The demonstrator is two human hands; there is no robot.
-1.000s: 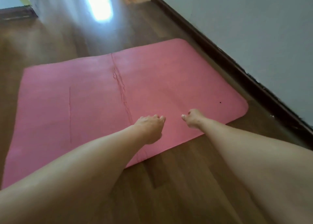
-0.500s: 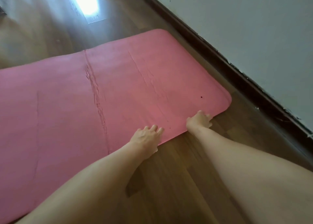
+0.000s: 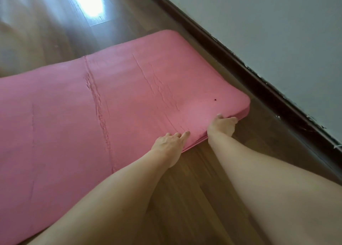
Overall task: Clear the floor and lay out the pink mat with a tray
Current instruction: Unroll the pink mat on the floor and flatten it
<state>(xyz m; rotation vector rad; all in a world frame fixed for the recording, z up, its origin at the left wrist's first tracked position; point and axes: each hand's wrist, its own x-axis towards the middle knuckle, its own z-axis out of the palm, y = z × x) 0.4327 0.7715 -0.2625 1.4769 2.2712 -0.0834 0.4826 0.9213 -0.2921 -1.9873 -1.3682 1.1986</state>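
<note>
Near edge of the flat pink foam mat (image 3: 129,96) now lifts off the wooden floor (image 3: 194,189). Right hand (image 3: 221,125) grips it; left hand (image 3: 169,144) rests on top, grasp unclear. Repositioning likely starts.

The floor (image 3: 185,198) is brown wood with long boards. A pale grey wall (image 3: 277,32) runs along the right side, with a dark strip (image 3: 240,63) at its bottom, chipped in spots. A bright patch of light (image 3: 87,2) shines on the floor far off.
</note>
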